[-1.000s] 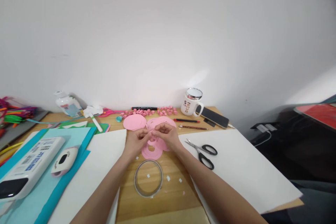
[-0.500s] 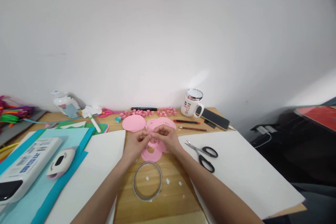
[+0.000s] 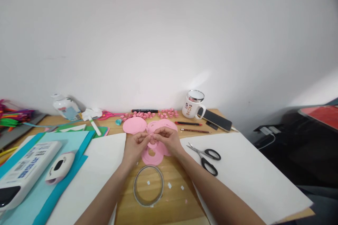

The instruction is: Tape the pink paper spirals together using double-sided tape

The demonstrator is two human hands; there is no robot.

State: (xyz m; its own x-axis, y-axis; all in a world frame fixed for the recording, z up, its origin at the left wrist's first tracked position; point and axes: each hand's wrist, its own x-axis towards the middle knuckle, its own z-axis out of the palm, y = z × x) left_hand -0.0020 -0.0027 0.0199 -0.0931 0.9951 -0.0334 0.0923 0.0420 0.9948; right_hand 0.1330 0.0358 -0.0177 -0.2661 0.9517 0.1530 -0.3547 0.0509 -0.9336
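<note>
Fingertips of my left hand [image 3: 136, 146] and my right hand [image 3: 169, 141] meet in a pinch over the middle of the table. Between them is a small piece of pink paper [image 3: 151, 136], mostly covered by the fingers. Under and around the hands lie cut pink paper rings [image 3: 154, 157]. A stack of pink paper circles [image 3: 134, 125] sits just beyond my left hand. Several small rolled pink paper pieces [image 3: 142, 115] lie in a row behind it. Nearer to me, a roll of tape [image 3: 135, 190] rests flat on the wood between my forearms.
Black-handled scissors [image 3: 204, 156] lie on white paper at right. A mug [image 3: 192, 107], a phone [image 3: 218, 119], a red pen [image 3: 188, 123] and a pencil [image 3: 195, 130] are behind. At left are teal sheets [image 3: 70, 146], a white box [image 3: 29, 168] and a bottle [image 3: 66, 107].
The hands stay together at the same spot, with the fingers shifting slightly around the pink paper. The whole view has tilted a little; nothing on the table has been moved.
</note>
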